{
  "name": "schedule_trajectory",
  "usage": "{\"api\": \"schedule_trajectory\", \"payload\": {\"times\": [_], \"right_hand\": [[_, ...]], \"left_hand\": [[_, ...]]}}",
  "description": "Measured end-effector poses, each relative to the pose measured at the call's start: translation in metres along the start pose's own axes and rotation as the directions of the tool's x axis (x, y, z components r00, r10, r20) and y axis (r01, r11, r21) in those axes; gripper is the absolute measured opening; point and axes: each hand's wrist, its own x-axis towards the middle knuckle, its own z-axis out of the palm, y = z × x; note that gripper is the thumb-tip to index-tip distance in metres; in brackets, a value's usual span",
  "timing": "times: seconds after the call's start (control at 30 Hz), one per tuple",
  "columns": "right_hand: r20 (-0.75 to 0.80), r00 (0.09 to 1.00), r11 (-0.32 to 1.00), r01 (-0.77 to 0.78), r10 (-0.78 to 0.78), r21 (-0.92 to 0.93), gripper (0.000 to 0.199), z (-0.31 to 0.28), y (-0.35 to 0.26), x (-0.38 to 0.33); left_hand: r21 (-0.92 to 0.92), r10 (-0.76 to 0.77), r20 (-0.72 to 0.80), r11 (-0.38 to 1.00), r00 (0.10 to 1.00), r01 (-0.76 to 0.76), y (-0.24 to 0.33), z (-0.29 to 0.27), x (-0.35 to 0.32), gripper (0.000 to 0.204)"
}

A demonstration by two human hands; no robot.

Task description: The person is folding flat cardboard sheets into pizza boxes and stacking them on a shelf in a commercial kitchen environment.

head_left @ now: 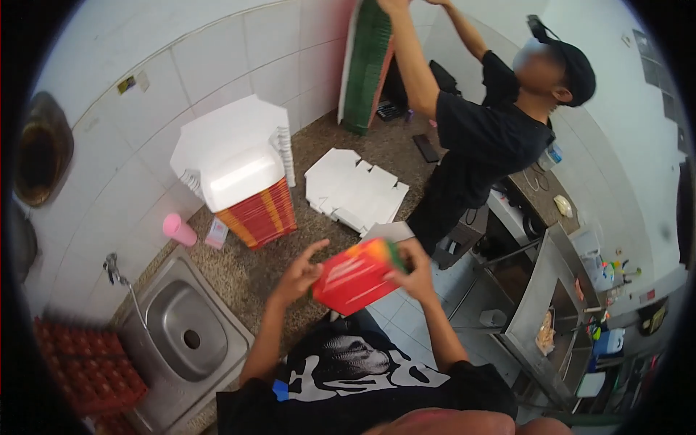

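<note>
A red cardboard box (355, 279) with yellow and green patches is between my two hands, above the counter's front edge. It is slightly tilted and blurred, and a pale flap (389, 232) sticks up behind it. My right hand (415, 272) grips its right end, fingers at the far corner and thumb on the near face. At the left end, my left hand (295, 279) has its curled fingers against the box, while the index finger stretches out free. Flat white die-cut box blanks (355, 187) lie on the counter just beyond.
A tall stack of box blanks (235, 156), white on top with red and yellow edges, stands by the tiled wall. Left are a pink cup (179, 228), a steel sink (239, 335) and red egg trays (83, 362). A co-worker (486, 138) in black reaches toward a green-sided stack (366, 76).
</note>
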Motion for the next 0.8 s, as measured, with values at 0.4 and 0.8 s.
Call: {"api": "schedule_trajectory", "payload": {"times": [0.4,0.8], "right_hand": [[0.003,1.000,0.815,0.008,-0.007,-0.580,0.044,0.016,0.046,-0.035],[0.404,0.912,0.971,-0.026,-0.075,0.239,0.027,0.022,-0.030,-0.019]], "left_hand": [[0.585,-0.222,0.094,0.801,0.971,0.127,0.031,0.019,-0.023,0.031],[0.078,-0.624,0.474,0.733,0.622,0.676,0.001,0.055,-0.032,0.028]]}}
